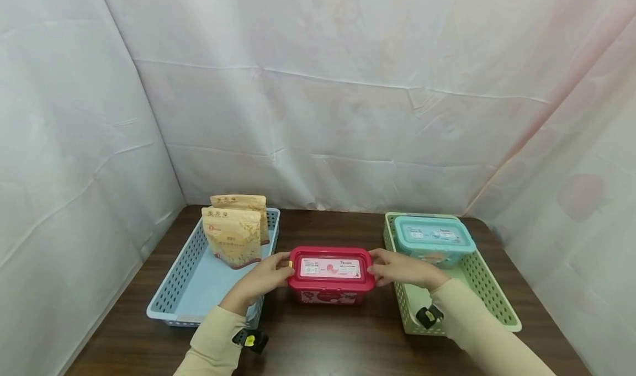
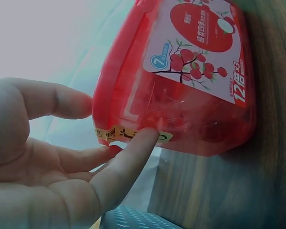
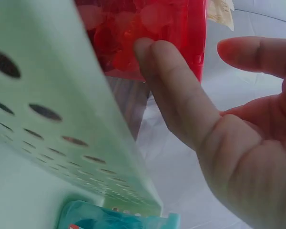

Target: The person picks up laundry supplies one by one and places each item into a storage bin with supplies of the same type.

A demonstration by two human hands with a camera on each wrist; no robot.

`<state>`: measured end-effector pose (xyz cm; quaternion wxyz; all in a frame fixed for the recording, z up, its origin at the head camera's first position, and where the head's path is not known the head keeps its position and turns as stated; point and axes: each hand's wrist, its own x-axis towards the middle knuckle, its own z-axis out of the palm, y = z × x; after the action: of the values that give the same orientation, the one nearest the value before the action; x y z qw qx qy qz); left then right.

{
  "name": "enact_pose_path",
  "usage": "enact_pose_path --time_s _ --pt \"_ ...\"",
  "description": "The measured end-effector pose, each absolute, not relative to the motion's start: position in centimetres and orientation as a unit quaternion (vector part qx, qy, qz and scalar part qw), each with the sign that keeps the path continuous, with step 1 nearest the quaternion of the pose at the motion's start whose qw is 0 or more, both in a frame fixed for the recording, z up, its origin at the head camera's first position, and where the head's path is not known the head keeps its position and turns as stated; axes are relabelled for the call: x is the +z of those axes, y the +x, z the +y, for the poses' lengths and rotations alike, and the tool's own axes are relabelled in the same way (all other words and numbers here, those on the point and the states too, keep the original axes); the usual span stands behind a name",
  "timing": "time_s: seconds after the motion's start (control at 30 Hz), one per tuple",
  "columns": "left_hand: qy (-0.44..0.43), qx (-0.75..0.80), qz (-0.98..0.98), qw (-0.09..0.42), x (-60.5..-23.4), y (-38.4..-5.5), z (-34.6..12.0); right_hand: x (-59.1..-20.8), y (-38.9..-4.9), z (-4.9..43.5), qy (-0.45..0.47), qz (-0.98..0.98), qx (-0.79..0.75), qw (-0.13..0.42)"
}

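Note:
A red lidded plastic box (image 1: 331, 296) with a fruit-print label stands on the dark table between my two hands. At its left end, my left hand (image 1: 265, 279) touches the side with a nearly straight finger; its thumb is at the lid's rim in the left wrist view. The fingers of my right hand (image 1: 404, 268) lie against the opposite end. In the right wrist view, that hand's thumb (image 3: 252, 53) stands apart from the red wall. The box's lid (image 1: 330, 253) is down on it.
To the left, a blue perforated basket (image 1: 174, 279) holds two upright yellow pouches (image 1: 232, 235). On the right, a green perforated basket (image 1: 489, 285) holds a turquoise lidded box (image 1: 434, 241) at its far end. White cloth (image 1: 318, 116) hangs behind the brown table (image 1: 318, 343).

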<state>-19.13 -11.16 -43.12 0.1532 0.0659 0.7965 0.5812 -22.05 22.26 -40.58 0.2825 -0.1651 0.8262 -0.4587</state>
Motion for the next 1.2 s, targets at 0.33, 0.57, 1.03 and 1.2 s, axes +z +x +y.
enact_pose_path --time_s 0.33,0.57,1.03,1.2 --pt "0.069 0.566 0.808 0.151 -43.04 -19.18 -11.10 -40.63 -22.51 22.12 -0.164 0.803 -0.488 0.301" --pt "0.060 0.574 0.802 0.154 -43.13 -19.36 -11.07 -40.72 -22.53 22.07 -0.158 0.785 -0.511 0.314" --pt "0.064 0.612 0.771 0.165 -42.97 -19.45 -11.32 -41.05 -22.53 22.23 -0.151 0.770 -0.533 0.318" --pt "0.083 0.638 0.747 0.168 -42.63 -19.20 -11.80 -41.00 -22.58 22.77 -0.155 0.751 -0.561 0.311"
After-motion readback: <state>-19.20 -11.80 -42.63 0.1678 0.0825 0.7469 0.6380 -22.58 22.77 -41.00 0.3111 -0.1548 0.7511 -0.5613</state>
